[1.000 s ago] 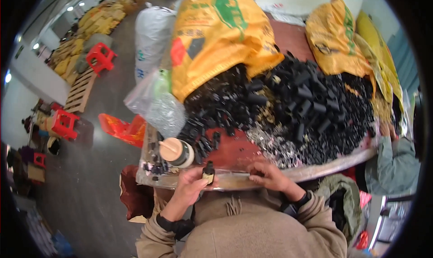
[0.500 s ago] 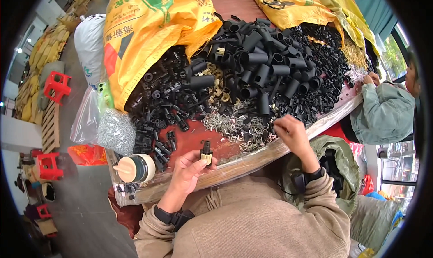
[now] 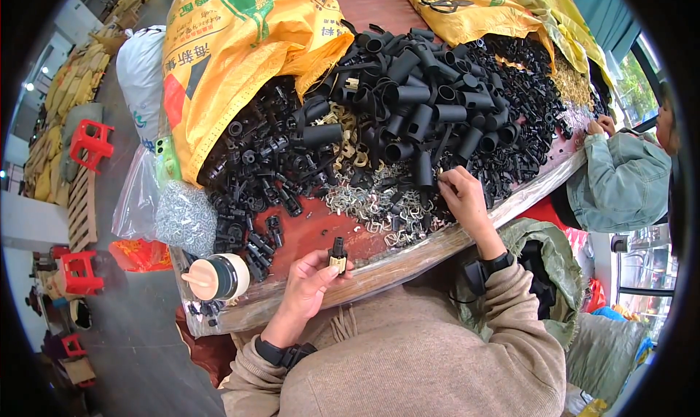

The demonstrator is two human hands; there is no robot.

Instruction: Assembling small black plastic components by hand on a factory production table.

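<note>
My left hand (image 3: 305, 284) holds a small black plastic part with a cream insert (image 3: 337, 256) upright between thumb and fingers, just above the table's near edge. Further right, my right hand (image 3: 469, 204) is in a pinch beside the black plastic tubes (image 3: 419, 118). A tiny pale bit seems to show at its fingertips, too small to name. Below and left of that hand lies a heap of small bent metal clips (image 3: 372, 202). Dark ribbed plastic fittings (image 3: 255, 162) are piled on the left side of the red tabletop (image 3: 302, 231).
Yellow woven sacks (image 3: 240, 60) spill parts at the back, with scissors (image 3: 445, 4) on one. A bag of screws (image 3: 186, 216) and a lidded jar (image 3: 216, 276) stand at left. A green sack (image 3: 561, 271) is beside me at right. Another person (image 3: 620, 169) works at the far right.
My right hand has moved up and slightly left toward the black tubes, its fingers pinching. My left hand has shifted slightly, still holding the black part, which has turned a little.
</note>
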